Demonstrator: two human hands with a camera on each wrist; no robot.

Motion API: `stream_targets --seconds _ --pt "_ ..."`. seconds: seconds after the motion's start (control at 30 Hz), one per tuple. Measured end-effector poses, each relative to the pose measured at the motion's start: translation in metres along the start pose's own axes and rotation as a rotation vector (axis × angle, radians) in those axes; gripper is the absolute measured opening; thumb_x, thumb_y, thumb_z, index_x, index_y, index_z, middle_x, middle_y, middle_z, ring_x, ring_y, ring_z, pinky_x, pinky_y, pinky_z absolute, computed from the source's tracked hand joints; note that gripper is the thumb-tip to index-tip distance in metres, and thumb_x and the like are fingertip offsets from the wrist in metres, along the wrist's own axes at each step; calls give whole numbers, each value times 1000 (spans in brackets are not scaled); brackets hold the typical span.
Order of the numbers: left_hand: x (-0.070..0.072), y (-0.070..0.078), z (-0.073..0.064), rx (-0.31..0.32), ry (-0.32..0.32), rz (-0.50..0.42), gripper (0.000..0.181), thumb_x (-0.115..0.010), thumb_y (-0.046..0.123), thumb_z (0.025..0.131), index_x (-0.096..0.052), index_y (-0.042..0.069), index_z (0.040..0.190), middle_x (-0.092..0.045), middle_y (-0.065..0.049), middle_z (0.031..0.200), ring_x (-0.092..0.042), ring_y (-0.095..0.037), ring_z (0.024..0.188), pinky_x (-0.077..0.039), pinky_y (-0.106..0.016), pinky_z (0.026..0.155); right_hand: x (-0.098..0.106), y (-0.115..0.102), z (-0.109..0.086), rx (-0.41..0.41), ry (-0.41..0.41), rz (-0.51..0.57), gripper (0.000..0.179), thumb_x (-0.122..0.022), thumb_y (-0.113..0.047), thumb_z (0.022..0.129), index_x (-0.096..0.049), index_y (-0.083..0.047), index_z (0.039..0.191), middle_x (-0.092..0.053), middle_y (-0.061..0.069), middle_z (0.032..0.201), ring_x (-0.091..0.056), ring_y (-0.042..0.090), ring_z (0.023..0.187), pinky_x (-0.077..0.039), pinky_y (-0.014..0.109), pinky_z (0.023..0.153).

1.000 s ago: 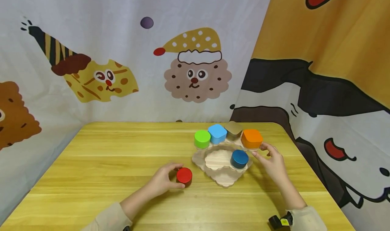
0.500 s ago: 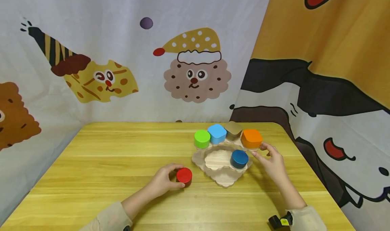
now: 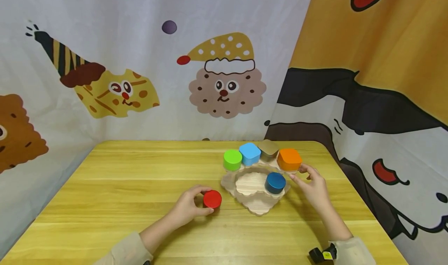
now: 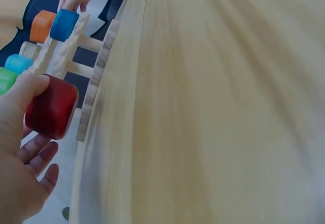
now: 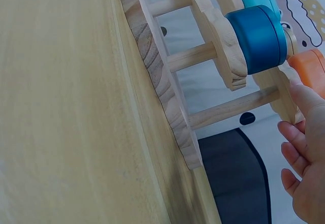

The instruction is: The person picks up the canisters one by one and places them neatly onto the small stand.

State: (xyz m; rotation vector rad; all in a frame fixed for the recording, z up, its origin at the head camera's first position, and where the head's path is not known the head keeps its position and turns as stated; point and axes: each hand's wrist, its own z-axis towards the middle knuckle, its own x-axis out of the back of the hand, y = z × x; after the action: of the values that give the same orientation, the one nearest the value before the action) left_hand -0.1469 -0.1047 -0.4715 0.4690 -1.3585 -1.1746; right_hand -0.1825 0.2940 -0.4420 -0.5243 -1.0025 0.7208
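My left hand (image 3: 187,207) pinches a red round block (image 3: 212,199) between thumb and fingers, left of a tiered wooden stand (image 3: 259,205). In the left wrist view that block (image 4: 53,107) overlaps part of the stand, with the thumb along its upper side. My right hand (image 3: 315,189) grips the right end of the stand's upper board; the right wrist view has its thumb above the wood and fingers beneath. A dark blue block (image 3: 275,182) sits on the lower tier. On the upper tier are green (image 3: 232,159), light blue (image 3: 250,154), khaki (image 3: 268,149) and orange (image 3: 289,159) blocks.
Everything stands on a wood-grain table (image 3: 122,187). Behind it hangs a curtain (image 3: 140,55) printed with cartoon cookies and cheese. A small black device (image 3: 322,254) is strapped at the right wrist. Round dowels (image 5: 233,109) join the stand's boards.
My left hand and the red block have shifted slightly up and toward the stand. The right hand and the stand stay in place.
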Motion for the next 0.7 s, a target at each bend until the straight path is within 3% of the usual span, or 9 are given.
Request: stream_targets --seconds 0.43,0.7 --pt "-9 21 10 -50 68 -34 54 -87 11 66 -66 9 116 -62 7 110 -57 -14 99 -47 -40 80 0 0 0 -5 -6 0 43 -73 -17 86 -58 6 119 -59 19 106 -50 31 99 -35 38 80" --pt "-16 31 19 -67 105 -106 54 -85 9 68 -65 6 118 -62 8 106 -55 -14 97 -45 -42 80 -1 1 0 3 5 -11 42 -74 -16 86 -59 6 118 -60 19 105 -51 29 99 -35 36 79"
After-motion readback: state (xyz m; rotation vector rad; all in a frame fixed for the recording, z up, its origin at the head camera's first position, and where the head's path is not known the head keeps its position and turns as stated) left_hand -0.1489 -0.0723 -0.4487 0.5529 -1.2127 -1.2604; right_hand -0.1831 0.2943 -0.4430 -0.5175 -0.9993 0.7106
